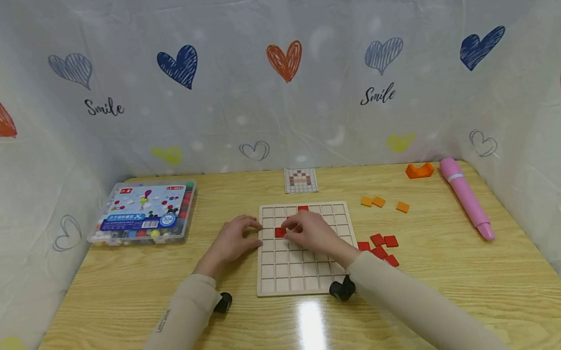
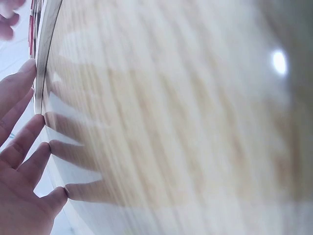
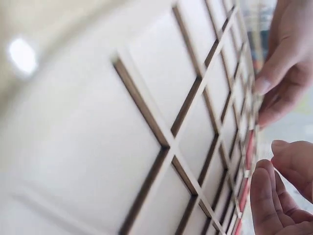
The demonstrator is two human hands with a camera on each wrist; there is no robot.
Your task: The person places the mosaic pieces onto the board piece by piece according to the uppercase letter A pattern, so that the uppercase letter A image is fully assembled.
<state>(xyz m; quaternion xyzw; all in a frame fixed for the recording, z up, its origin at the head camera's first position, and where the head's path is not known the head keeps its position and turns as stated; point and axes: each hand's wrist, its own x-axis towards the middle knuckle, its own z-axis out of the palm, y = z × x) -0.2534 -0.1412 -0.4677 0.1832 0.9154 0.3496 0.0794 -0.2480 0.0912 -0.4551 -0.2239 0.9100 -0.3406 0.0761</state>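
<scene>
A pale wooden grid board [image 1: 273, 273] lies on the table with a few red square tiles in its cells. One red tile [image 1: 280, 232] sits left of my right fingertips, and another red tile [image 1: 303, 208] is near the top edge. My right hand [image 1: 316, 233] hovers over the board's upper middle, thumb and fingertips close together. In the right wrist view no tile shows between the thumb and fingers of the right hand [image 3: 281, 196]. My left hand [image 1: 230, 241] touches the board's left edge with spread fingers, as the left wrist view shows. The right hand hides some cells.
Loose red tiles [image 1: 379, 251] lie right of the board, with orange tiles [image 1: 378, 202] above them. Behind the board is a small pattern card [image 1: 300, 180]. A clear plastic box [image 1: 145, 213] stands left; an orange curved piece [image 1: 419, 170] and a pink pen-shaped object [image 1: 465, 195] lie right.
</scene>
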